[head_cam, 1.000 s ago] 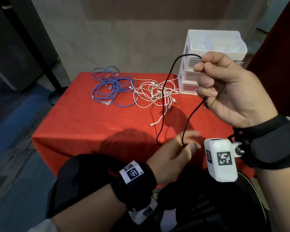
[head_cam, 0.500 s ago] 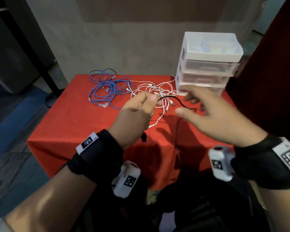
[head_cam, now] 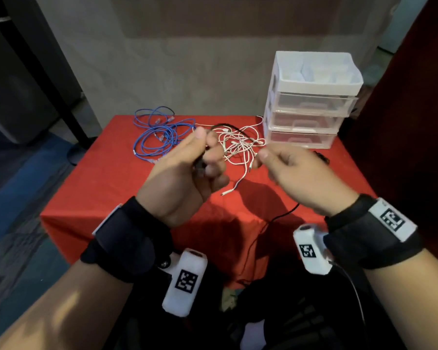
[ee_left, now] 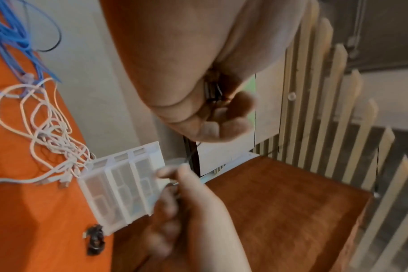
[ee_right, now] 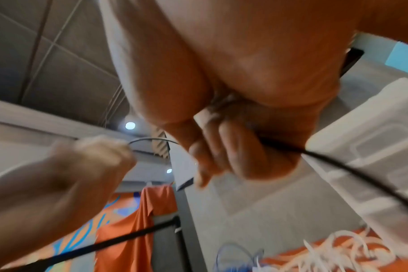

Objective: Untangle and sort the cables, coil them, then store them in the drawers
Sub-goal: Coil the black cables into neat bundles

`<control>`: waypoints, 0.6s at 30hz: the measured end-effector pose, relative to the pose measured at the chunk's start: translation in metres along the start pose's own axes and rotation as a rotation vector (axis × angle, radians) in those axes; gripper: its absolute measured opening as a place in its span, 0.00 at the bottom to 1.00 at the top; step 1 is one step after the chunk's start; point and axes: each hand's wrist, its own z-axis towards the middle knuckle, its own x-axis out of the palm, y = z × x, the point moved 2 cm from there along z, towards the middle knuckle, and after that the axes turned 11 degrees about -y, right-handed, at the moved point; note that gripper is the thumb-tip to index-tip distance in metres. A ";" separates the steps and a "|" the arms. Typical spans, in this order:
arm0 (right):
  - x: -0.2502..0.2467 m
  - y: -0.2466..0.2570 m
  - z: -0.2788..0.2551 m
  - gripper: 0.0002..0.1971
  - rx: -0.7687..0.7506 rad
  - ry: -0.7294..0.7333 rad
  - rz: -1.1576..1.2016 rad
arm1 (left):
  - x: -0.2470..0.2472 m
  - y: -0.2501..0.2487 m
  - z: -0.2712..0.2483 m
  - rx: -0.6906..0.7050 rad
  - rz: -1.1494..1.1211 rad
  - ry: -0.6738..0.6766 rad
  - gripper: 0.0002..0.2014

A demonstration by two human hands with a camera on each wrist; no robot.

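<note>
My left hand (head_cam: 206,160) is raised over the red table (head_cam: 106,188) and grips gathered loops of a thin black cable (head_cam: 285,215). The curled fingers (ee_left: 221,117) close round the strands in the left wrist view. To its right, my right hand (head_cam: 268,157) grips the same black cable (ee_right: 319,156), which runs through its curled fingers (ee_right: 221,152). A short arc of cable joins the two hands, and the tail drops over the table's front edge. A blue cable tangle (head_cam: 159,135) and a white cable tangle (head_cam: 240,147) lie behind the hands.
A white three-drawer unit (head_cam: 311,104) with an open top tray stands at the table's back right, drawers closed. A small black bundle (ee_left: 94,237) lies on the cloth beside it. A dark pole stands left of the table, a wall behind, and a dark red panel to the right.
The right hand came down from high up, let go, and took the black cable again at table height. The left hand rose from the front edge with the cable gathered in it.
</note>
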 end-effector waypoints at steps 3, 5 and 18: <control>0.025 0.003 -0.026 0.14 -0.034 0.304 -0.028 | -0.004 -0.003 0.012 0.146 -0.063 -0.086 0.14; 0.031 0.013 -0.038 0.11 -0.100 0.404 -0.050 | -0.012 -0.001 0.020 0.302 0.171 -0.223 0.14; -0.003 0.029 0.001 0.07 -0.020 0.003 0.351 | -0.002 0.024 -0.002 0.178 0.481 -0.003 0.15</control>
